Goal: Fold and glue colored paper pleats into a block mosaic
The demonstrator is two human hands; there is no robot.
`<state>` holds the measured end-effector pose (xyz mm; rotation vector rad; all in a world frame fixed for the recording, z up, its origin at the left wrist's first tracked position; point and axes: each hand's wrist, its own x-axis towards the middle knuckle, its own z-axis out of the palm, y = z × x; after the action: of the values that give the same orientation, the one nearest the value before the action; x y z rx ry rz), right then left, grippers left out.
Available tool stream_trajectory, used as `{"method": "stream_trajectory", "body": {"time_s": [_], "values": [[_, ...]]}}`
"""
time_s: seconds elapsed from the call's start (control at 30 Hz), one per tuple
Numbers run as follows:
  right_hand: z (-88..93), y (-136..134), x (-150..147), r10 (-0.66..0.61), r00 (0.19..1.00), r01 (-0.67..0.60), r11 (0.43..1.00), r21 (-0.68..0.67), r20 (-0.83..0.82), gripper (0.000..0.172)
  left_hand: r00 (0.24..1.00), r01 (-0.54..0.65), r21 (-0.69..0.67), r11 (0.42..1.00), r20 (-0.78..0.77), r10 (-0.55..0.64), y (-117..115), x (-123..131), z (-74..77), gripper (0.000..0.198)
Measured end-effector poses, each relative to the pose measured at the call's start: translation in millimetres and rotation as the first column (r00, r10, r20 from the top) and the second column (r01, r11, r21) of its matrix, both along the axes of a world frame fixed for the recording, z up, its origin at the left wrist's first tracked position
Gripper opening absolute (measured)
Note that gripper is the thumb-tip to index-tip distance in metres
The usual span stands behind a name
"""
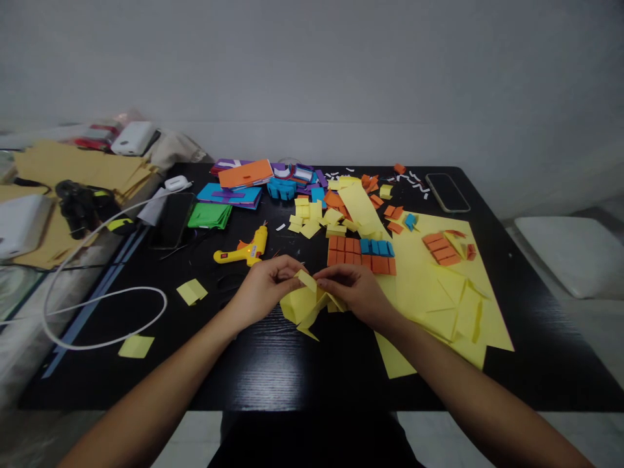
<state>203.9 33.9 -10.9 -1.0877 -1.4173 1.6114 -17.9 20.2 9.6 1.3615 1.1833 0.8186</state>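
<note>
My left hand (266, 286) and my right hand (353, 289) meet over the middle of a black table (292, 370). Both pinch a folded piece of yellow paper (305, 305), each hand at one upper corner, with the folded flaps hanging down between them. Just behind my hands lies a yellow glue gun (244, 252). A row of orange and blue paper blocks (363, 253) sits right behind my right hand.
Large yellow sheets (439, 292) with folded pieces cover the right side. Coloured paper stacks (244, 185) and small yellow squares (312, 218) fill the back. A phone (447, 192) lies at the far right, a white cable (104, 305) loops at the left, and loose yellow scraps (136, 346) lie nearby.
</note>
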Motion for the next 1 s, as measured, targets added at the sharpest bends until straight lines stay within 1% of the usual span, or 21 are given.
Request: {"method": "stream_trajectory", "body": {"time_s": [0.13,0.2,0.27,0.33,0.4,0.47,0.53,0.6,0.7,0.77,0.83,0.87,0.93,1.0], "values": [[1.5,1.2,2.6,0.092,0.995,-0.091,0.996,0.01,-0.04,0.023,1.0,0.014,-0.045,0.999,0.012,-0.013,0.9,0.4,2.1,0.03],[4.9,0.2,4.2,0.164,0.982,-0.16,0.986,0.049,-0.09,0.034,0.999,0.039,-0.077,0.996,0.032,-0.037,1.2,0.9,1.5,0.032],[9.5,-1.8,5.7,0.247,0.964,-0.234,0.964,0.124,-0.101,0.046,0.996,0.071,-0.103,0.992,0.063,-0.065,1.4,1.2,-0.2,0.034],[13.9,-3.9,6.9,0.316,0.948,-0.302,0.93,0.209,-0.036,0.049,0.991,0.112,-0.129,0.985,0.094,-0.1,1.1,1.3,-2.2,0.037],[16.5,-5.1,7.7,0.356,0.931,-0.365,0.885,0.289,0.082,0.047,0.985,0.155,-0.153,0.976,0.103,-0.141,0.3,1.1,-3.9,0.038],[16.8,-5.4,8.2,0.353,0.91,-0.412,0.836,0.362,0.218,0.043,0.981,0.182,-0.165,0.969,0.092,-0.169,-0.7,0.6,-4.9,0.038],[15.6,-5.1,8.4,0.314,0.894,-0.43,0.805,0.409,0.32,0.038,0.977,0.206,-0.165,0.964,0.087,-0.194,-1.4,-0.3,-5.3,0.038],[14.4,-4.4,8.7,0.281,0.893,-0.416,0.815,0.403,0.353,0.032,0.969,0.244,-0.16,0.956,0.085,-0.233,-1.2,-1.9,-5.1,0.035],[13.6,-3.3,9.5,0.267,0.901,-0.382,0.864,0.33,0.343,0.028,0.966,0.257,-0.111,0.96,0.048,-0.253,1.4,-6.4,-2.1,0.032],[12.8,-2.2,10.3,0.255,0.905,-0.364,0.879,0.308,0.342,0.029,0.972,0.232,-0.033,0.972,0.039,-0.23,3.8,-11.1,2.6,0.034],[10.6,-0.6,11.0,0.232,0.911,-0.344,0.884,0.317,0.342,0.029,0.969,0.241,0.085,0.967,0.029,-0.245,5.5,-16.6,9.2,0.036],[9.0,0.4,11.3,0.219,0.915,-0.332,0.886,0.322,0.339,0.029,0.962,0.269,0.148,0.952,0.008,-0.273,5.8,-19.4,12.8,0.036],[5.2,2.6,11.9,0.197,0.925,-0.305,0.893,0.33,0.324,0.027,0.937,0.348,0.251,0.903,-0.074,-0.341,5.2,-23.9,19.4,0.033],[2.2,4.9,12.7,0.169,0.944,-0.261,0.908,0.328,0.283,0.026,0.914,0.405,0.301,0.863,-0.161,-0.373,3.7,-26.3,23.5,0.029]]}}
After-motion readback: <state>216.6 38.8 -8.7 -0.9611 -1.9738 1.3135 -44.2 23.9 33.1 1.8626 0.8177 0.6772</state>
